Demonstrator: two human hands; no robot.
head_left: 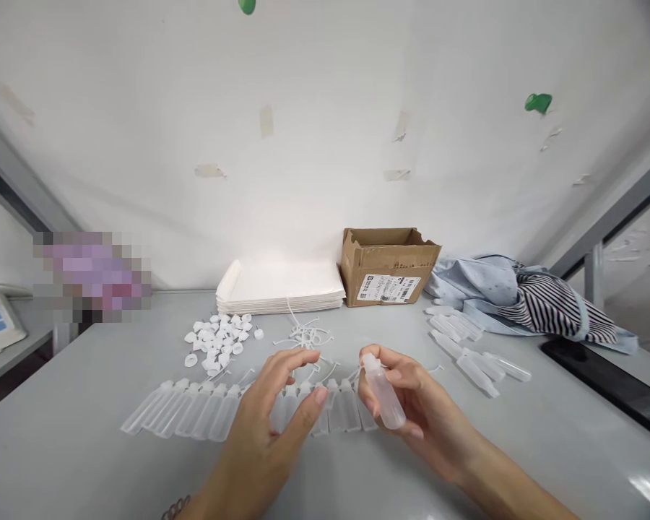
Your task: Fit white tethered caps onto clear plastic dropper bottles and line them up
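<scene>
Right hand: it holds one small clear bottle just above the desk. The grip is closed around the bottle – thumb on the near side, fingers wrapped behind it.

Bottle in hand: it is tilted, with its neck up and to the left and its round bottom down and to the right.

Left hand: it hangs open over the desk, just left of the right hand. The fingers are spread and a little bent, and the grip holds nothing (thumb and first finger are apart).

Row of bottles: many clear bottles lie flat side by side on the desk, right under both hands. The left hand hides part of the row.

White caps: a loose pile of small white caps lies behind the row, to the left.

Thin white straws: a little tangle lies behind the hands, near the middle of the desk.

More bottles: a few lie loose on the right side, well apart from the row.

Cardboard box: it stands open at the back of the desk.

White stack: flat white sheets lie just left of the box – touching it or nearly so.

Cloth: a blue and striped bundle lies to the right of the box.
</scene>
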